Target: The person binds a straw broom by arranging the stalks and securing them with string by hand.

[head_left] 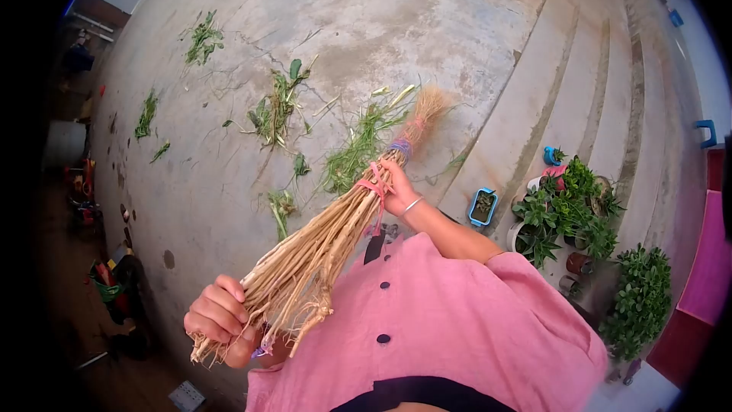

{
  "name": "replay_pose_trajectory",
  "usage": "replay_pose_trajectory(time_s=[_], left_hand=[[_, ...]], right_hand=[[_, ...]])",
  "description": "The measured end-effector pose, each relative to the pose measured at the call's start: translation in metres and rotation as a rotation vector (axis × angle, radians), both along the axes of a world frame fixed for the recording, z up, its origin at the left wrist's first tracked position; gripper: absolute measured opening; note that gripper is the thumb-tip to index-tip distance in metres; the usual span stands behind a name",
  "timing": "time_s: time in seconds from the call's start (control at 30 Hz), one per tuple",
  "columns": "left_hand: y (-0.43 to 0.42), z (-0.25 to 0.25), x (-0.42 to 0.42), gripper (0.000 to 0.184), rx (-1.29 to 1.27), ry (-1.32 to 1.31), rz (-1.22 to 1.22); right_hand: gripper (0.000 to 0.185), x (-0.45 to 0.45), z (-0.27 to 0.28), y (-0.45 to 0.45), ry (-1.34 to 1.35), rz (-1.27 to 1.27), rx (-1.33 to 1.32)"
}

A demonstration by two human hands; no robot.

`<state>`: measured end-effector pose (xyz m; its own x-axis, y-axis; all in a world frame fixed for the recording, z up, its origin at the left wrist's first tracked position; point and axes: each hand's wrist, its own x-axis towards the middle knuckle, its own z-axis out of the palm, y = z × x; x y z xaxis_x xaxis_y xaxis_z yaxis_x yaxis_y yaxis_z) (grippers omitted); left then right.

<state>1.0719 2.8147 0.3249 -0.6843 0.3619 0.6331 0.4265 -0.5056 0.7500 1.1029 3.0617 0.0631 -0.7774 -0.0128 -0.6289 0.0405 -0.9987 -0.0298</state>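
A broom of dried stalks [305, 236] lies slantwise across my body, its knobbly root ends at the lower left and its reddish, fine bristly head at the upper right. Pink and purple ties bind it near the head. My right hand [396, 189], with a bracelet on the wrist, is wrapped round the bundle by the pink tie. At the root ends, the fingers of my left hand [219, 314] are curled round some stalks. The broom's head is over or beside loose green weeds [362, 145] on the concrete; I cannot tell if it touches them.
More heaps of pulled greens [276, 111] lie on the concrete floor [366, 23]. Concrete steps [526, 91] rise on the right. Potted plants [568, 210] and a blue-rimmed tub [482, 207] stand there. Assorted clutter [84, 198] lines the left edge.
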Motion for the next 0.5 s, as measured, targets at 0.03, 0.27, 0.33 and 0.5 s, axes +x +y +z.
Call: replay_pose_trajectory(time_s=[0.03, 0.27, 0.33, 0.5], left_hand=[[-0.006, 0.001, 0.000, 0.028, -0.003, 0.002, 0.035], [0.017, -0.031, 0.007, 0.028, 0.014, -0.222, 0.050], [0.028, -0.039, 0.015, 0.027, -0.172, -0.205, 0.043], [0.002, -0.027, 0.029, 0.030, -0.262, -0.118, 0.256]], right_hand=[[0.028, 0.002, -0.002, -0.002, 0.002, 0.035, -0.003], [0.034, 0.027, -0.046, 0.002, -0.200, 0.131, -0.052], [0.034, 0.026, -0.096, -0.003, -0.305, 0.165, -0.128], [0.033, -0.057, -0.086, -0.049, -0.181, 0.207, -0.092]])
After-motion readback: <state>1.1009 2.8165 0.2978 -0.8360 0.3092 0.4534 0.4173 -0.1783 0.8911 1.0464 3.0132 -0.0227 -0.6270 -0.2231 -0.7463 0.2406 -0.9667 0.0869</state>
